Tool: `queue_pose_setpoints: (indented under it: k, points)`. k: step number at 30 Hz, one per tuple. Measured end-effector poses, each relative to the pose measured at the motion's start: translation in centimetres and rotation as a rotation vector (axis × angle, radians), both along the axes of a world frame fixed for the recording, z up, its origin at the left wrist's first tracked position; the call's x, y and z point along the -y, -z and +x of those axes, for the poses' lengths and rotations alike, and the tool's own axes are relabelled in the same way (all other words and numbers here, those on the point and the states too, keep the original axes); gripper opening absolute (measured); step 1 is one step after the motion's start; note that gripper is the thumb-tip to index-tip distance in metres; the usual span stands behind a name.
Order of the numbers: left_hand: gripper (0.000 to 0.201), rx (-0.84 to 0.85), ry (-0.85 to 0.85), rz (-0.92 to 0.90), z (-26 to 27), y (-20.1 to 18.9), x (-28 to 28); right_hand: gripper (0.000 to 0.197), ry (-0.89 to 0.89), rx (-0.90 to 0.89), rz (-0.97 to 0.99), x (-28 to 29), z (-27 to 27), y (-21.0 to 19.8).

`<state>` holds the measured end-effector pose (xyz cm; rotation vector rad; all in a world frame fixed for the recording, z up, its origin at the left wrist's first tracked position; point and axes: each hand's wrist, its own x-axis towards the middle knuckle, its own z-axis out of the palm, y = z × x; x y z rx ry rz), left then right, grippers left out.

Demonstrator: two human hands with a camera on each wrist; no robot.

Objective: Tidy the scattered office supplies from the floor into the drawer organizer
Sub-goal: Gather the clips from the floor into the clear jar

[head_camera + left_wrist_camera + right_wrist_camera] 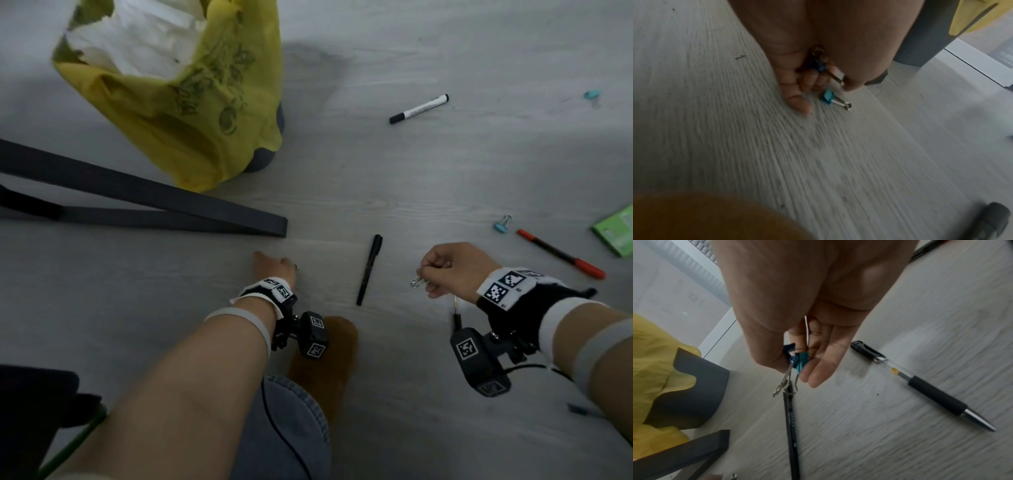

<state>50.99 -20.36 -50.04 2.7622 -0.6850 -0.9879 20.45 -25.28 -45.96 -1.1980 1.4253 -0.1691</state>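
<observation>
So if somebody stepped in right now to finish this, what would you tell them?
Right hand holds binder clips, at least two. Left hand grips one dark clip, reaching for a blue clip on the floor.
Still on the floor: black marker, ballpoint pen, white marker, red pen, two more blue clips, green pad.
No drawer organizer in view; nothing seen put away yet.

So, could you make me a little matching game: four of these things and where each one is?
1 whiteboard marker
2 black pen
3 red marker
4 binder clips

a pinched in the right hand
b floor, between it and the left hand
c floor, beside the green packet
d floor, right of the yellow-lined bin

Pairs: 1-d, 2-b, 3-c, 4-a
</observation>
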Motion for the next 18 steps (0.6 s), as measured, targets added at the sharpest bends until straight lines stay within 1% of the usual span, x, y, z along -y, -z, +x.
queue_pose_setpoints:
  k: [1, 2, 3, 5, 6, 9, 12, 13, 14, 18]
  points:
    - [0.046, -0.014, -0.059, -0.015, 0.0, 0.0, 0.0, 0.009, -0.001, 0.009, -0.006, 0.0, 0.1, -0.1]
    - [0.05, -0.027, -0.104, -0.013, -0.1, -0.1, -0.1, 0.009, 0.003, 0.016, -0.008, -0.1, 0.2, -0.2]
    - [0.058, -0.03, -0.114, -0.003, -0.2, -0.1, -0.2, 0.01, 0.007, 0.019, -0.01, 0.0, 0.1, -0.4]
    - [0.072, -0.057, -0.064, 0.013, -0.4, 0.0, -0.7, 0.01, -0.001, 0.019, -0.015, -0.1, 0.1, -0.6]
    - [0.072, -0.082, -0.02, 0.003, -0.5, 0.0, -1.1, 0.01, -0.008, 0.017, -0.016, -0.1, 0.2, -0.8]
    - [0.043, -0.096, 0.104, -0.026, -0.5, 0.5, -1.9, 0.009, -0.023, 0.01, -0.011, 0.0, 0.2, -0.8]
    - [0.027, -0.047, 0.19, -0.021, -0.3, 0.2, -2.1, 0.009, -0.016, 0.016, -0.004, 0.1, 0.3, -0.6]
    - [0.025, -0.031, 0.217, -0.004, -0.3, 0.2, -1.9, 0.009, -0.007, 0.019, -0.003, 0.1, 0.3, -0.5]
    - [0.028, -0.012, 0.241, 0.023, -0.3, 0.3, -1.7, 0.009, 0.0, 0.024, -0.003, 0.0, 0.4, -0.4]
    - [0.05, 0.028, 0.286, 0.195, -0.5, 0.6, -0.8, 0.009, 0.014, 0.047, -0.002, 0.0, 0.6, -0.1]
